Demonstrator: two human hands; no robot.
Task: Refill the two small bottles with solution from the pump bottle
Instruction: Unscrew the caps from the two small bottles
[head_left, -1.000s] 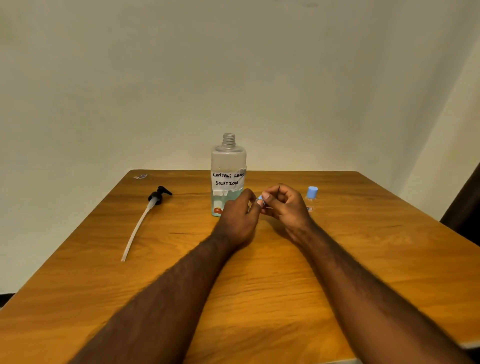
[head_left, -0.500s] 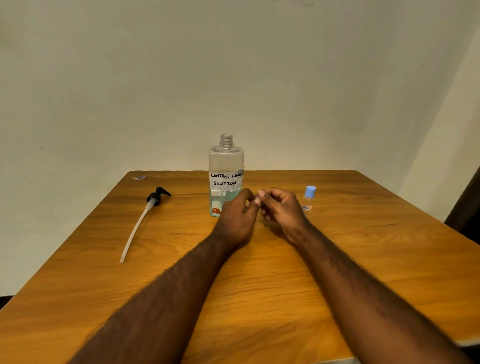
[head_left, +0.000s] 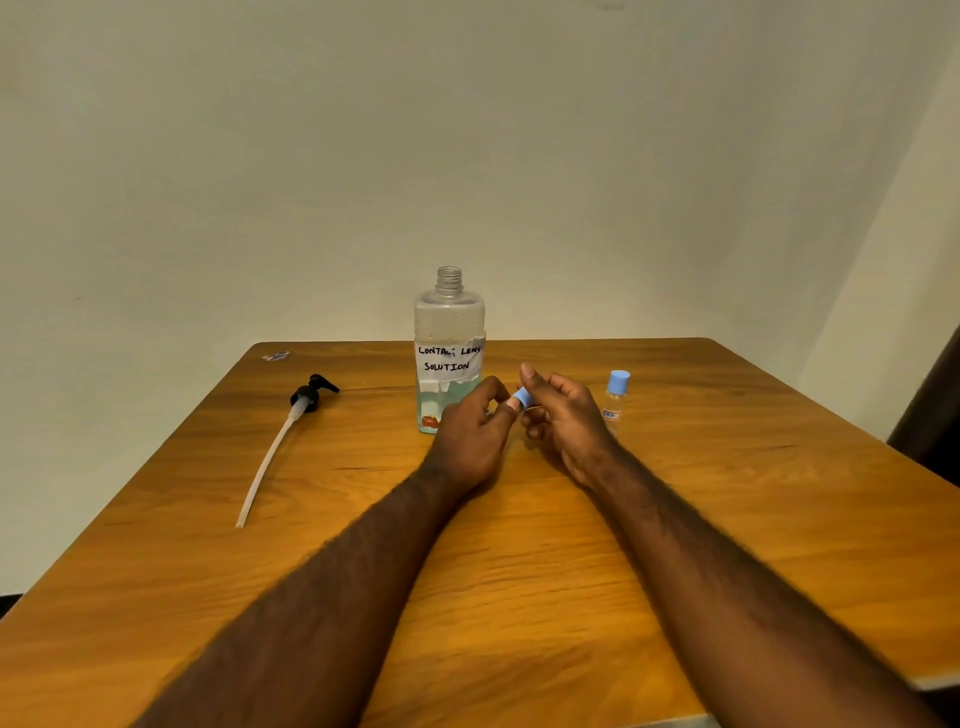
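Quick count: one big bottle (head_left: 449, 353), one pump (head_left: 306, 399), two hands, and one small bottle (head_left: 614, 402) I can see properly. The second one is mostly buried in the fingers, so really only its blue cap (head_left: 523, 399) shows. That makes two blue caps in all, since the standing bottle right of centre has its own on. The left hand (head_left: 470, 436) has fingers pinched together on the cap. The right hand (head_left: 563, 418) has fingers curled round a clear bit just behind it, which looks like the held bottle (head_left: 535, 410), though I can't tell for sure. Compared with half a second ago, the right thumb has lifted and the cap shows a lot more between the hands. Everything else sits where it was. The big bottle stands mid-frame just behind the hands, neck open, with pale blue-green liquid only in its lower part. How full the standing small bottle is, I can't tell. The pump lies on the table (head_left: 727, 519) at the left, tube pointing toward the camera, and a little scrap (head_left: 275, 356) sits at the far left corner.
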